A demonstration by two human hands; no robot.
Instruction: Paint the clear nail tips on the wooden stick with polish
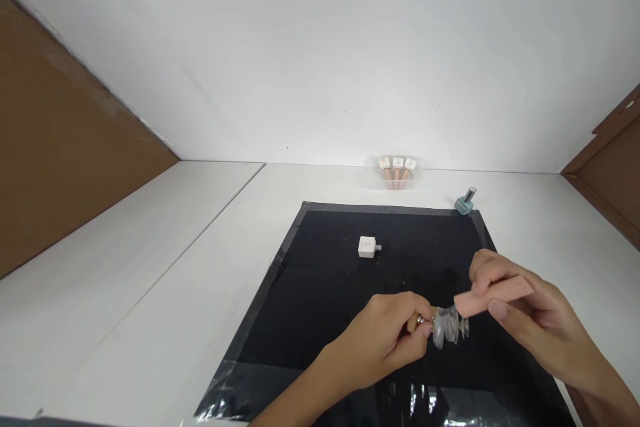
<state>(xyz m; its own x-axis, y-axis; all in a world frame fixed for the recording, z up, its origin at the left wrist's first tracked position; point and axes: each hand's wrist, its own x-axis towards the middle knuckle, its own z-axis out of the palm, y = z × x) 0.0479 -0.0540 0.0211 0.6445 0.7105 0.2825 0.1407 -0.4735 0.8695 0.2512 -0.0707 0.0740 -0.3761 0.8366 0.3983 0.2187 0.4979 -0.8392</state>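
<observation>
My left hand [400, 330] is closed on a short tan-ended piece with a small metal part. A row of clear, thin pieces [447, 325] sticks out from it to the right. My right hand [535, 313] pinches a flat pink bar [495, 295] between thumb and fingers. The bar's left end is over the clear pieces; whether the two touch I cannot tell. Both hands are above the black mat [300, 307]. Beyond them on the mat lies a small white block [367, 247] with a short grey stub on its right side.
At the back wall stands a clear tray [373, 177] holding three white-topped pinkish sticks [397, 173]. A blue-grey piece with an upright metal pin [465, 202] sits at the mat's far right corner. Brown panels [60, 120] flank the white table.
</observation>
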